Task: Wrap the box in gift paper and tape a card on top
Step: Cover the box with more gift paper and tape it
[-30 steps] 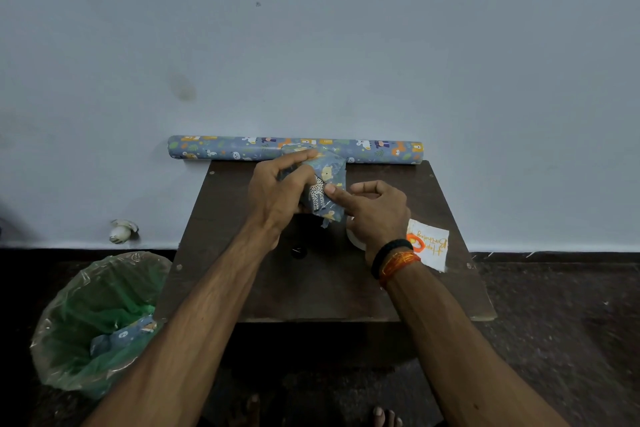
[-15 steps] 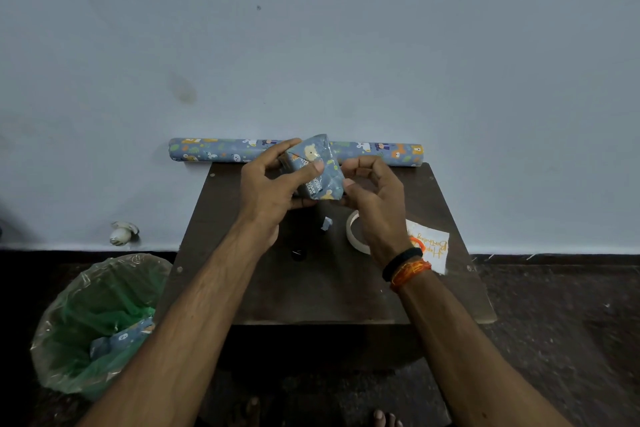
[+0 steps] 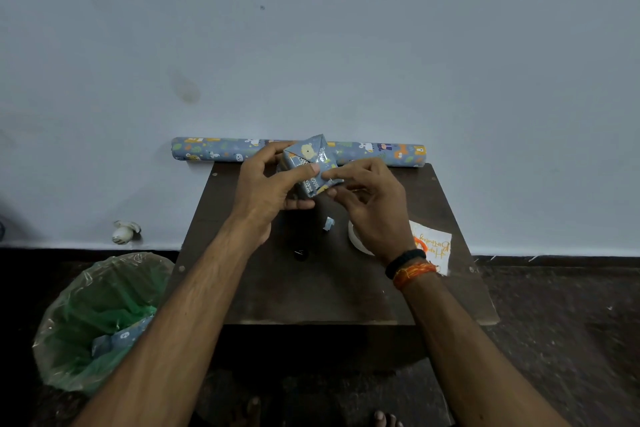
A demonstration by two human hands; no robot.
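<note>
A small box wrapped in blue cartoon-print gift paper (image 3: 310, 159) is held up above the far middle of the dark wooden table (image 3: 311, 288). My left hand (image 3: 266, 191) grips it from the left, thumb across its front face. My right hand (image 3: 370, 204) pinches the paper at the box's right side with thumb and forefinger. A white card with orange writing (image 3: 433, 246) lies on the table at the right. A roll of tape (image 3: 356, 239) lies beside it, mostly hidden under my right hand.
The roll of gift paper (image 3: 221, 149) lies along the wall at the table's far edge. A small paper scrap (image 3: 328, 224) and a small black object (image 3: 299, 253) sit mid-table. A green-lined bin (image 3: 100, 319) with paper offcuts stands on the floor at the left.
Both hands lifted the wrapped box off the table and turned it. My right hand moved from the table side up to the box's right edge.
</note>
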